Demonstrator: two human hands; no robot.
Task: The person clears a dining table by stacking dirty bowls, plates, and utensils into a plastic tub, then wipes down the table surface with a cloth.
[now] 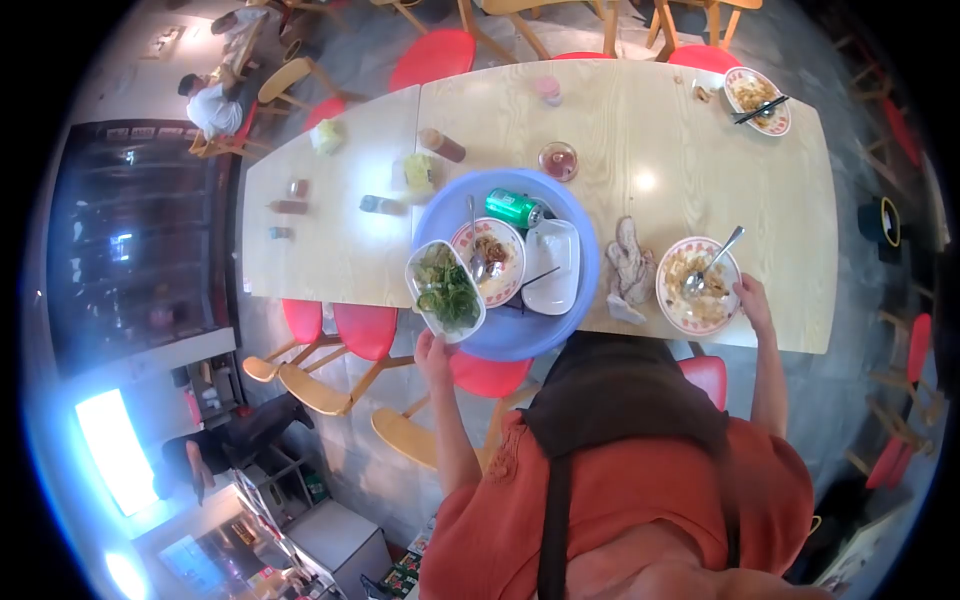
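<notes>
The left hand (pixel 433 350) grips the near rim of the blue basin (pixel 585 262) at about 7 o'clock, just under the oval dish of greens (pixel 446 290). The right hand (pixel 752 300) closes on the edge of the patterned bowl (pixel 700 285) at 4 o'clock, a spoon (pixel 715 260) propped inside. The basin overhangs the worktop (pixel 650 150) edge and carries a round plate (pixel 490 262), a white dish (pixel 552 265) and a green can (pixel 513 208). It looks heavy and liable to tip (plastic flexes), so a grip on opposite rims suits it. The bowl seems hard, breakable and probably greasy; best held at the rim with a thumb over it.
</notes>
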